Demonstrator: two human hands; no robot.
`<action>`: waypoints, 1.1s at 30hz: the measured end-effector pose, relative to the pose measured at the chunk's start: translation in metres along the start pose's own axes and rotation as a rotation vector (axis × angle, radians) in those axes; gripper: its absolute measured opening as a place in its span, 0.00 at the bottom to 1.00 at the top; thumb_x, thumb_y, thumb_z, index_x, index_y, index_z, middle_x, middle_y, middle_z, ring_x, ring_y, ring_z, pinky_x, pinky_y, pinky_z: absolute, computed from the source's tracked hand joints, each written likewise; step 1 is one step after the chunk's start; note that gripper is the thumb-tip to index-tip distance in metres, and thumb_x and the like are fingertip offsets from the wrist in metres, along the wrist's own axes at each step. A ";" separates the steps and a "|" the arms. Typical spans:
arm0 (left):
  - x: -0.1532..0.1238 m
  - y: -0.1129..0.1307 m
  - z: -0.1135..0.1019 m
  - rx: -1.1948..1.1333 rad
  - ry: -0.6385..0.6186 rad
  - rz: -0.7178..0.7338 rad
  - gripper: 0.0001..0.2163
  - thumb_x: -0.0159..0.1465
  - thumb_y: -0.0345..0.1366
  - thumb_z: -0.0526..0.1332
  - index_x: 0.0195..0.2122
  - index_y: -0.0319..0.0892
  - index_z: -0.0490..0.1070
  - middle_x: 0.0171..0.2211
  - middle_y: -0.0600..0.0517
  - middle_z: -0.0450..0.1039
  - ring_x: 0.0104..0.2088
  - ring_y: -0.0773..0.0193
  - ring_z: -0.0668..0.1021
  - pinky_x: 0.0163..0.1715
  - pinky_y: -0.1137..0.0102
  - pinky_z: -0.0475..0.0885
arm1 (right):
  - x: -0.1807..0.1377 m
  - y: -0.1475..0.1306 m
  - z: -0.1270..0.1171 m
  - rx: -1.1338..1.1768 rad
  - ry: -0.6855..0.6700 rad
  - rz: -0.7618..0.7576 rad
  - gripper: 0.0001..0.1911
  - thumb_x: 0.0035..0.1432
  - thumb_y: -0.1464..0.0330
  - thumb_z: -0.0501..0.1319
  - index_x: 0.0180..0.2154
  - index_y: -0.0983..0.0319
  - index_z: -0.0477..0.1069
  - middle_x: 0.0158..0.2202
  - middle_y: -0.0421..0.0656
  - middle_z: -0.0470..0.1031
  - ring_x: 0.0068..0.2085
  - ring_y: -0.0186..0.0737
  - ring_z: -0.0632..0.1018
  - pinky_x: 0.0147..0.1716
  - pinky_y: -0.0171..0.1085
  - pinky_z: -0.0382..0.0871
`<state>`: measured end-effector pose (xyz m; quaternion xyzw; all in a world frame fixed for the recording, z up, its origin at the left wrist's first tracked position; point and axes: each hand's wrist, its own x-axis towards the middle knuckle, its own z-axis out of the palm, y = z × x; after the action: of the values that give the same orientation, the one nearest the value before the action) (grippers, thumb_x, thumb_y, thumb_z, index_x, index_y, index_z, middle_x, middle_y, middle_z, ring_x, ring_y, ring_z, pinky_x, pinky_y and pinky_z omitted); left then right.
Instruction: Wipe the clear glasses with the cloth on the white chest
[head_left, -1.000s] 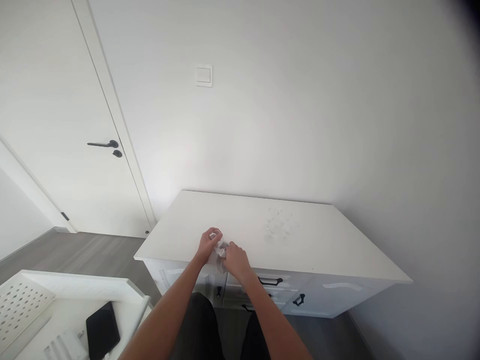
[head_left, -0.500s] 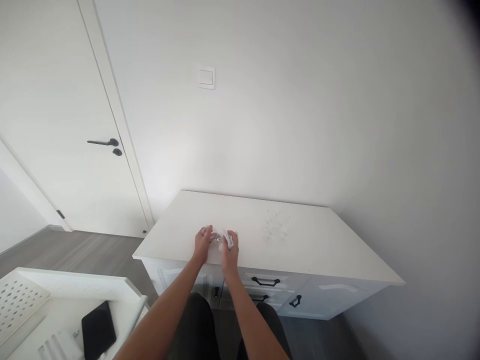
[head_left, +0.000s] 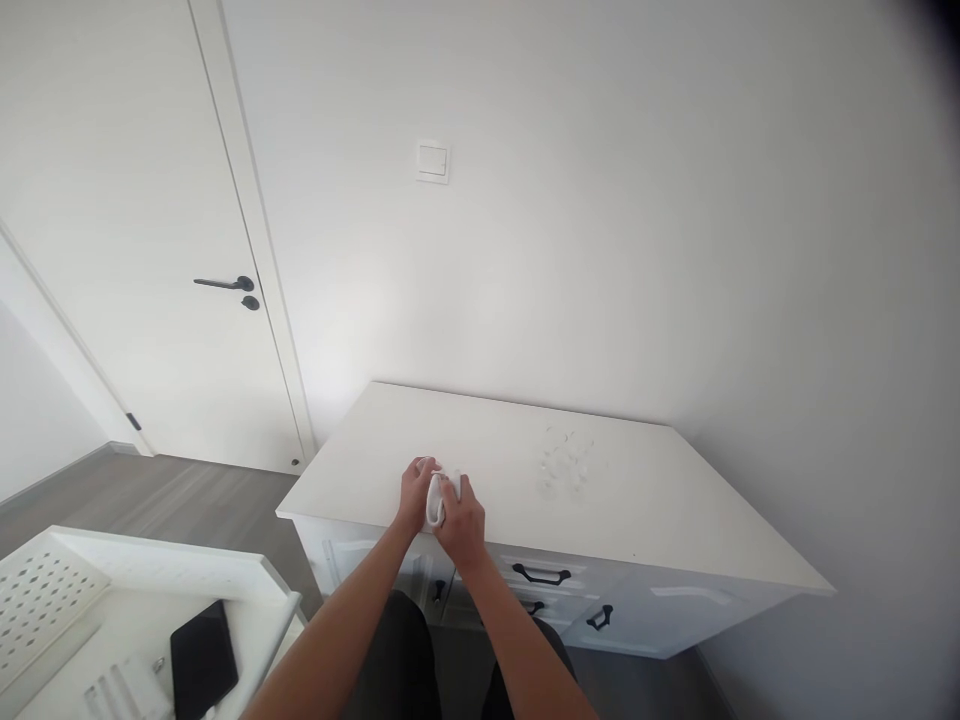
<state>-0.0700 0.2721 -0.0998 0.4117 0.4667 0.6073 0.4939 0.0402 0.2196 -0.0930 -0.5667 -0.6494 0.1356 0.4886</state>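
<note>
Both of my hands are close together over the front left part of the white cabinet top (head_left: 495, 430). My right hand (head_left: 461, 525) is closed around a bunched white cloth (head_left: 435, 500), which reaches across to the left hand. Curled beside it, my left hand (head_left: 412, 490) grips a small clear, shiny object, mostly hidden by fingers and cloth. To the right of the hands, a group of several small clear objects (head_left: 566, 462) lies on the cabinet top. They are too faint to name.
A white wall with a light switch (head_left: 433, 161) rises behind the cabinet. Dark handles (head_left: 541, 575) stick out from its front. At lower left stands a white raised-edge unit (head_left: 255, 575) holding a black tablet-like device (head_left: 202, 655). A door (head_left: 150, 330) is at left.
My right hand has turned and moved the white cloth against the left hand, covering the clear object seen between them before. The view has shifted slightly to the left.
</note>
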 end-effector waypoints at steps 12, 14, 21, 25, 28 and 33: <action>0.003 -0.006 0.001 -0.088 0.016 -0.016 0.20 0.61 0.54 0.64 0.45 0.45 0.64 0.37 0.51 0.75 0.34 0.62 0.80 0.34 0.66 0.75 | 0.012 -0.012 0.000 0.062 -0.054 0.296 0.13 0.61 0.65 0.52 0.43 0.59 0.72 0.36 0.48 0.75 0.35 0.46 0.75 0.31 0.39 0.69; 0.002 -0.003 0.000 -0.056 0.022 -0.025 0.20 0.62 0.55 0.64 0.44 0.45 0.66 0.38 0.49 0.76 0.35 0.61 0.79 0.35 0.66 0.74 | 0.002 -0.016 0.001 -0.110 -0.047 0.033 0.16 0.60 0.68 0.54 0.48 0.59 0.72 0.43 0.50 0.73 0.39 0.47 0.75 0.35 0.40 0.69; -0.002 0.003 0.001 -0.150 -0.115 -0.031 0.23 0.61 0.58 0.64 0.43 0.43 0.70 0.36 0.49 0.78 0.32 0.62 0.78 0.33 0.68 0.72 | 0.003 -0.009 0.020 -0.072 0.180 -0.039 0.17 0.62 0.73 0.52 0.51 0.64 0.69 0.45 0.53 0.67 0.43 0.49 0.72 0.42 0.44 0.71; -0.003 0.005 -0.001 -0.121 -0.205 -0.049 0.20 0.57 0.55 0.68 0.34 0.41 0.73 0.27 0.54 0.75 0.27 0.63 0.76 0.29 0.69 0.69 | -0.003 -0.001 0.023 0.008 -0.023 -0.146 0.21 0.58 0.75 0.53 0.52 0.59 0.71 0.46 0.50 0.68 0.46 0.49 0.73 0.46 0.45 0.70; -0.003 0.004 -0.001 -0.100 -0.184 -0.001 0.19 0.58 0.53 0.69 0.38 0.43 0.72 0.29 0.52 0.77 0.32 0.61 0.79 0.34 0.68 0.71 | -0.008 0.007 0.012 0.204 -0.060 -0.071 0.20 0.58 0.72 0.54 0.52 0.56 0.71 0.48 0.48 0.71 0.49 0.48 0.74 0.50 0.44 0.69; -0.003 0.000 0.003 0.034 -0.310 0.021 0.21 0.58 0.52 0.69 0.45 0.44 0.71 0.28 0.53 0.80 0.32 0.58 0.80 0.36 0.67 0.70 | 0.010 0.015 -0.011 0.611 0.320 0.343 0.25 0.63 0.55 0.53 0.59 0.59 0.63 0.57 0.49 0.70 0.57 0.45 0.72 0.54 0.41 0.67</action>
<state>-0.0662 0.2699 -0.0994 0.5136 0.3910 0.5335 0.5465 0.0591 0.2291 -0.0932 -0.5094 -0.3907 0.3125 0.7002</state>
